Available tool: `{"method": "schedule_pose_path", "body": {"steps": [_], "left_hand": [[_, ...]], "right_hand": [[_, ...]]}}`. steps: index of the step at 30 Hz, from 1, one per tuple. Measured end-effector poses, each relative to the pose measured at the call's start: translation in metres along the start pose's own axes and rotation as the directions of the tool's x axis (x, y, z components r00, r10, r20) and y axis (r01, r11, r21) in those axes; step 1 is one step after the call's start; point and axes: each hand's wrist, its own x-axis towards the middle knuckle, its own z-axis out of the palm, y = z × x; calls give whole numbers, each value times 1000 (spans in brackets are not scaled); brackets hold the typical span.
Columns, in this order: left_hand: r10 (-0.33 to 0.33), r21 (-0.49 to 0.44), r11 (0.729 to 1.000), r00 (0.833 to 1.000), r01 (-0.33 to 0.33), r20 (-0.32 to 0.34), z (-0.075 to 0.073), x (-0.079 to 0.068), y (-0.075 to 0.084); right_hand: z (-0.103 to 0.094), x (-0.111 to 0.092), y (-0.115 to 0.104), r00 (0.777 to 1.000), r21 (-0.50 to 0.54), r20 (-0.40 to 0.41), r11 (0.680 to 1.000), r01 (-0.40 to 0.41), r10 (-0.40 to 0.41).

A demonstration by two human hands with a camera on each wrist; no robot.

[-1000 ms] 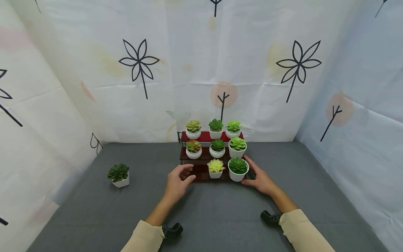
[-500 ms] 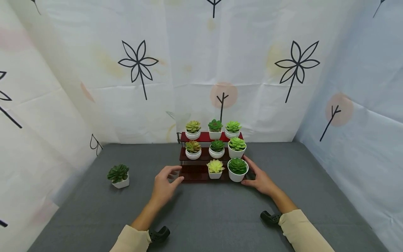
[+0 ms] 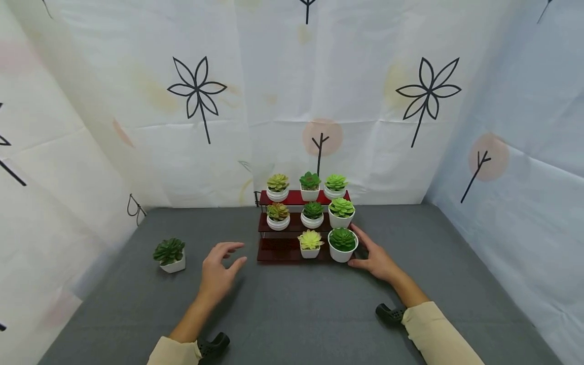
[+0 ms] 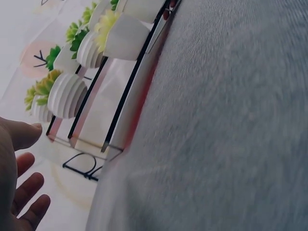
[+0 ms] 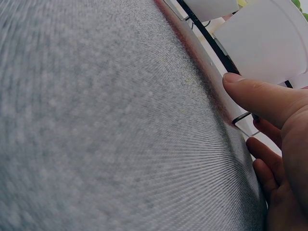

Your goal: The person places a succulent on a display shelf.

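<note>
A dark red three-tier shelf (image 3: 279, 251) stands by the back wall, bearing potted succulents. My right hand (image 3: 375, 258) holds its lower right end, thumb at the front corner and fingers along the side. Right by that thumb sits a dark green succulent in a round white pot (image 3: 340, 255). A yellow-green succulent (image 3: 310, 239) stands left of it on the bottom tier, whose left part is bare. My left hand (image 3: 220, 268) hovers left of the shelf with thumb and fingers spread, nothing between them. Its loose fingers (image 4: 30, 187) also show in the left wrist view.
On the grey tabletop (image 3: 292, 314), to the left, stands a dark green succulent in a white angular pot (image 3: 173, 264). Patterned white cloth walls (image 3: 274, 76) close off the back and sides. A thin black cord loop (image 3: 135, 208) hangs at the left back corner.
My left hand has drawn away leftward from the shelf's bottom left end toward the lone succulent, staying spread. The right hand has kept its place at the shelf's right end.
</note>
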Motion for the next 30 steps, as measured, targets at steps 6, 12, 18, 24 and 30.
{"method": "schedule_pose_path", "body": {"steps": [6, 12, 18, 24, 30], "left_hand": [[62, -8, 998, 985, -64, -161, -19, 6, -6], [24, -20, 999, 950, -32, -312, -39, 15, -4], [71, -2, 997, 923, -78, -379, -54, 22, 14], [77, 42, 997, 903, -65, -424, -62, 24, 3], [29, 54, 999, 899, -5, -437, -76, 21, -27]], "right_hand": [[1, 1, -1, 1000, 6, -2, 1000, 15, -15], [0, 1, -1, 1000, 17, -2, 1000, 8, -8], [0, 1, 0, 1000, 10, -8, 1000, 17, -17], [0, 0, -1, 1000, 15, -3, 1000, -2, 2], [1, 1, -1, 1000, 8, -4, 1000, -1, 1]]}}
